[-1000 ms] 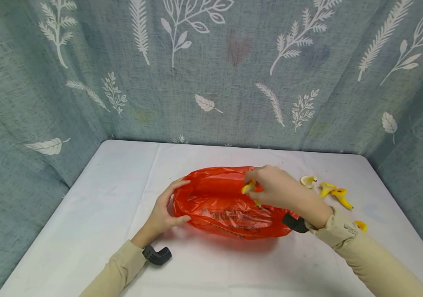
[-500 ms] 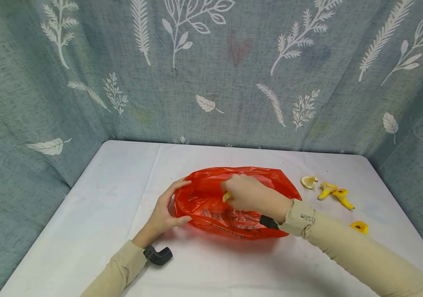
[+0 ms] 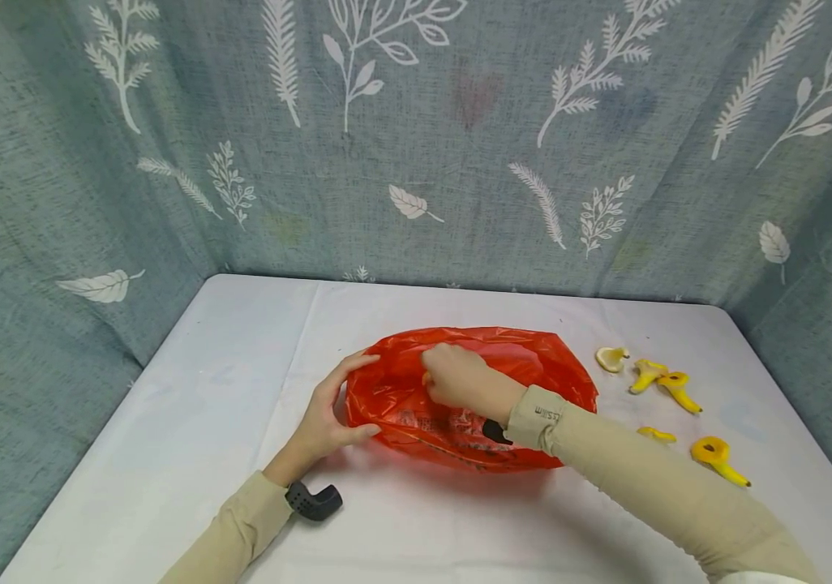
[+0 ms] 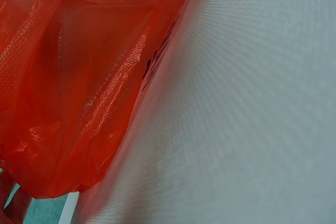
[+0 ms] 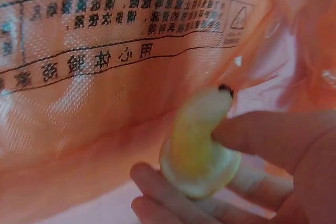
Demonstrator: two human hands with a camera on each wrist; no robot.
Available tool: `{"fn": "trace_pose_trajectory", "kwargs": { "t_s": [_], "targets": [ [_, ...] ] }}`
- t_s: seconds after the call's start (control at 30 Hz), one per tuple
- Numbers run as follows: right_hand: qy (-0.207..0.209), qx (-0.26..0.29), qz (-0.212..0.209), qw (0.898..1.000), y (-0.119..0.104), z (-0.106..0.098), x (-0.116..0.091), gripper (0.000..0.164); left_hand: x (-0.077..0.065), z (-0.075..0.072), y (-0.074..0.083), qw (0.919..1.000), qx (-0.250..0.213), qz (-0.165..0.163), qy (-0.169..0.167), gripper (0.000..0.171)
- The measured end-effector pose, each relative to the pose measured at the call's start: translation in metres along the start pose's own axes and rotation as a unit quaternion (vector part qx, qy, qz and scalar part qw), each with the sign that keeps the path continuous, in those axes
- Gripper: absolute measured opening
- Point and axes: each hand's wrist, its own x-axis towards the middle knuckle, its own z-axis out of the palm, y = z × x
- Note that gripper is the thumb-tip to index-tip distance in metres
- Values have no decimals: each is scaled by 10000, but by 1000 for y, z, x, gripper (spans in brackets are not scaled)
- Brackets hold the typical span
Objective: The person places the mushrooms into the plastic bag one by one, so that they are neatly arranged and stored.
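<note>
Holding a yellow banana-peel-like piece (image 5: 195, 148) inside a red plastic bag (image 3: 564, 365).
Right hand (image 3: 463, 381) down in bag, thumb and fingers apparently pinching the flared, dark-tipped piece (blurred). Left hand (image 3: 319, 422), fingers spread, cups the bag's left end. Film thin, crinkly, see-through, printed. Five similar yellow pieces (image 3: 722, 464) lie right, on white tabletop (image 3: 241, 365).

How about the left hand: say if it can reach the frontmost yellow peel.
Probably not: the left hand holds the red plastic bag, which, with the right sleeve, lies between it and that yellow peel.
</note>
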Motion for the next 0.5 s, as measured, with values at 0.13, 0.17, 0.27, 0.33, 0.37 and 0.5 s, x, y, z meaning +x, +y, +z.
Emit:
{"fn": "trace_pose_trajectory", "kwargs": {
  "t_s": [0.13,0.17,0.27,0.33,0.37,0.5],
  "targets": [
    [60,115,414,9991,0,4,7,8,0,0,1,10000,-40,-79,6,80],
    [77,122,479,9987,0,6,8,8,0,1,1,9999,-44,-114,5,81],
    [115,170,635,9978,-1,9,11,7,0,1,4,9997,-25,-239,13,83],
    [188,202,722,9970,-1,12,13,8,2,1,9,9996,-9,-279,18,83],
    [241,215,756,9966,-1,13,13,10,3,1,14,9996,12,-280,17,82],
    [561,265,838,9945,0,17,17,18,7,0,35,9995,73,-305,8,78]
  ]
}}
